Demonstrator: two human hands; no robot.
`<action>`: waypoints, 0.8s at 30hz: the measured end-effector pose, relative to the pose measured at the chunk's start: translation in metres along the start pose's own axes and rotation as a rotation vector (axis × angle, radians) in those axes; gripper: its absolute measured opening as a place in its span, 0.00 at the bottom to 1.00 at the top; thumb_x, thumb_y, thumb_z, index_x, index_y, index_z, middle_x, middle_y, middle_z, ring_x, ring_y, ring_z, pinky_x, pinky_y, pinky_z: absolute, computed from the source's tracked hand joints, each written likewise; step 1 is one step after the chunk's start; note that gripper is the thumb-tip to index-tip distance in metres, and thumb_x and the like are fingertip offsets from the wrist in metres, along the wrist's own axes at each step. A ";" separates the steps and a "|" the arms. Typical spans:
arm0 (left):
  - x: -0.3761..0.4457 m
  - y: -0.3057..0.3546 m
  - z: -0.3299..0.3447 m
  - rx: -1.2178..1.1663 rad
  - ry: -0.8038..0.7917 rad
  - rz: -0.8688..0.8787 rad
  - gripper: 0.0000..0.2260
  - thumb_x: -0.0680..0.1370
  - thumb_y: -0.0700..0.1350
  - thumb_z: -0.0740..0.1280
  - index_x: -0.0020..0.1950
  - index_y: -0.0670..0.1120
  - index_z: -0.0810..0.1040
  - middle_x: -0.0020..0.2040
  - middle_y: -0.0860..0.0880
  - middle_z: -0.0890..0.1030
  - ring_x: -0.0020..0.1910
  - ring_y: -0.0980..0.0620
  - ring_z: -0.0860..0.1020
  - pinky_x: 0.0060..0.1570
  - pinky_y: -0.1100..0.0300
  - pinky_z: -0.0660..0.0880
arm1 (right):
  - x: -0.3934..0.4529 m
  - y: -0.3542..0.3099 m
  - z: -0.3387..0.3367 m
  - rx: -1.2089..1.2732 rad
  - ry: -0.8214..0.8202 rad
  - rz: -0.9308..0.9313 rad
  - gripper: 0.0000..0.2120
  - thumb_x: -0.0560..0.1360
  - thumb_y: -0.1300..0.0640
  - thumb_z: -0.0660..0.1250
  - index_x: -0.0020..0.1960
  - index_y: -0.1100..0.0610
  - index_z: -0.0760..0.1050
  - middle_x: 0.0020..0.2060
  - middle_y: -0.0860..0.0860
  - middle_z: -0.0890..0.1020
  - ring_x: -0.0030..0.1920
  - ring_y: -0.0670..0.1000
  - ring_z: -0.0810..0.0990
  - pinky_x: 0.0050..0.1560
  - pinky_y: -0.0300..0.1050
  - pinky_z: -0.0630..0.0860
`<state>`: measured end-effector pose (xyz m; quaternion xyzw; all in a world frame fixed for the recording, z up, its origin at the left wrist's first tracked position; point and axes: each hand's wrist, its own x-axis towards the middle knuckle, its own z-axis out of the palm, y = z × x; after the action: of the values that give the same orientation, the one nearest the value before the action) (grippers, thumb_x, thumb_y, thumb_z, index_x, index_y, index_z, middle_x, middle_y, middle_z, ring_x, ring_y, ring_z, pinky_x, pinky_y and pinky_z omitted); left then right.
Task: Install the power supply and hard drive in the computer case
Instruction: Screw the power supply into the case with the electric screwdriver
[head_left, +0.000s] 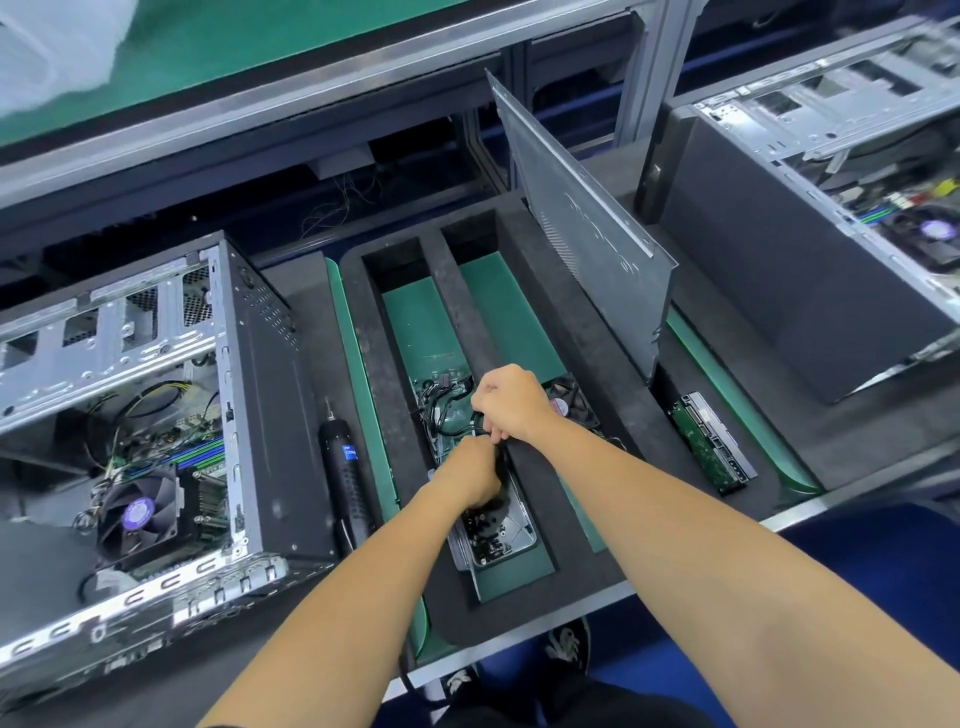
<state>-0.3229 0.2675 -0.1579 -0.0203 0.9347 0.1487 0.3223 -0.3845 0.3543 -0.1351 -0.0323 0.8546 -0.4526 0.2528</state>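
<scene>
both hands work the power supply's black cable bundle (452, 410) in the foam tray (524, 291). right hand (511, 402) pinches the cables, left hand (470, 475) curls round them just below. free the leads fully before lifting. power supply (511, 525): bare metal box under left hand. hard drive (711, 441) lies well right, untouched.

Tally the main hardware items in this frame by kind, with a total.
Open computer cases: 2 (left, right)
Power supplies: 1, in the foam tray, both hands on its cables
Hard drives: 1
Electric screwdrivers: 1
Loose side panels: 1
Total: 6
</scene>
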 end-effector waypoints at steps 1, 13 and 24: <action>0.001 0.000 -0.002 -0.051 0.017 -0.026 0.08 0.75 0.35 0.63 0.53 0.40 0.72 0.50 0.42 0.74 0.44 0.46 0.73 0.40 0.57 0.70 | 0.001 0.000 0.000 0.001 -0.002 0.004 0.09 0.73 0.64 0.62 0.41 0.66 0.79 0.23 0.53 0.80 0.20 0.48 0.77 0.29 0.36 0.72; -0.038 -0.006 -0.123 -0.449 0.565 -0.133 0.10 0.72 0.32 0.63 0.40 0.40 0.84 0.42 0.46 0.83 0.40 0.51 0.74 0.41 0.62 0.70 | -0.012 -0.069 0.004 0.044 0.221 -0.096 0.10 0.80 0.61 0.57 0.47 0.63 0.75 0.48 0.58 0.80 0.47 0.56 0.76 0.45 0.49 0.72; -0.125 -0.096 -0.171 -1.031 0.854 0.033 0.09 0.74 0.32 0.67 0.38 0.43 0.80 0.33 0.46 0.79 0.34 0.51 0.76 0.37 0.62 0.75 | -0.048 -0.105 0.127 -0.352 -0.183 -0.048 0.22 0.81 0.53 0.60 0.69 0.67 0.65 0.66 0.63 0.71 0.65 0.62 0.73 0.61 0.48 0.71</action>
<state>-0.3127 0.1194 0.0207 -0.2146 0.7897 0.5600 -0.1293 -0.3019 0.2102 -0.0916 -0.1371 0.8929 -0.2972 0.3091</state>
